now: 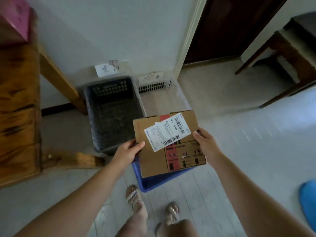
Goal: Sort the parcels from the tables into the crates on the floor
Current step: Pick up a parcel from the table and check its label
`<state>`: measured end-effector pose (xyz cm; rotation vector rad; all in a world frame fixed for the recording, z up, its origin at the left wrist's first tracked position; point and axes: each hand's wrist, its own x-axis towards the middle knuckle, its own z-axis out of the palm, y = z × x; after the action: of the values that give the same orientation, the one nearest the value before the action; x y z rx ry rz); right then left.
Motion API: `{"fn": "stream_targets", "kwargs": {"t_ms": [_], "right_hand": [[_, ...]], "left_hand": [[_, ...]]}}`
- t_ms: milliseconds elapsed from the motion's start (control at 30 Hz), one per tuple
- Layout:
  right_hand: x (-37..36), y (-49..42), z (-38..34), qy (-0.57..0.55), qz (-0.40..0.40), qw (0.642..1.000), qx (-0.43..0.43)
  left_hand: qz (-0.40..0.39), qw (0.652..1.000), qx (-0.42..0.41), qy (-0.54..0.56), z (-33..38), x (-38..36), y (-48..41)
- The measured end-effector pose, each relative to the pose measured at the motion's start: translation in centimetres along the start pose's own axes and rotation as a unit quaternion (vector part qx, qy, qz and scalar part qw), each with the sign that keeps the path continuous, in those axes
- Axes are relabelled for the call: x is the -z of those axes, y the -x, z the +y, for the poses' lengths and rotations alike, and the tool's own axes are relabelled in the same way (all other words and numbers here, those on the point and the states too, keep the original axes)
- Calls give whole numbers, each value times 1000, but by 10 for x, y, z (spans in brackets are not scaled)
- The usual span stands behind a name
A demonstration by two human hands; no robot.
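Cardboard parcel (168, 144) hangs above the blue crate (153, 183); fingers of your left hand (129, 151) pinch its left edge, and fingers of your right hand (205, 142) clasp its right edge.

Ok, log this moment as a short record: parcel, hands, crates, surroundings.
parcel: cardboard box, shipping labels on top, held off the floor, overlapping the blue crate in this view
left hand: grips the box's left edge
right hand: grips its right edge
crates: black crate and white crate side by side at the wall
surroundings: wooden table at left, pink box on it
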<state>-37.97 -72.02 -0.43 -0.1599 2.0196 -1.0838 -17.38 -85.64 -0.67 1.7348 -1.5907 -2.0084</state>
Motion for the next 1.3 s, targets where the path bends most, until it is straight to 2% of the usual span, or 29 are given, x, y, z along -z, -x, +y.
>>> {"fn": "stream_targets", "kwargs": {"t_ms": [267,400,533,700,933,1067,1300], "right_hand": [[-33,-121,110,81,-56,991,-88],[-55,-170,165,123,-92,983,-102],[-77,-220,218,167,-130,971,-111],[-106,-263,266,186,-175,961,-103],[-137,-292,295,144,-178,966,-120],[-143,-297,301,131,-162,971,-116],[-147,-298,298,217,-169,956,-101]], "left_hand": [[50,993,109,7,-105,-51,-104],[86,983,156,38,-166,-74,-152],[98,977,190,25,-221,-95,-201],[101,975,195,18,-264,-102,-247],[100,969,227,-14,-284,-107,-283],[130,961,243,-24,-281,-113,-286],[166,952,256,-39,-269,-115,-287]]}}
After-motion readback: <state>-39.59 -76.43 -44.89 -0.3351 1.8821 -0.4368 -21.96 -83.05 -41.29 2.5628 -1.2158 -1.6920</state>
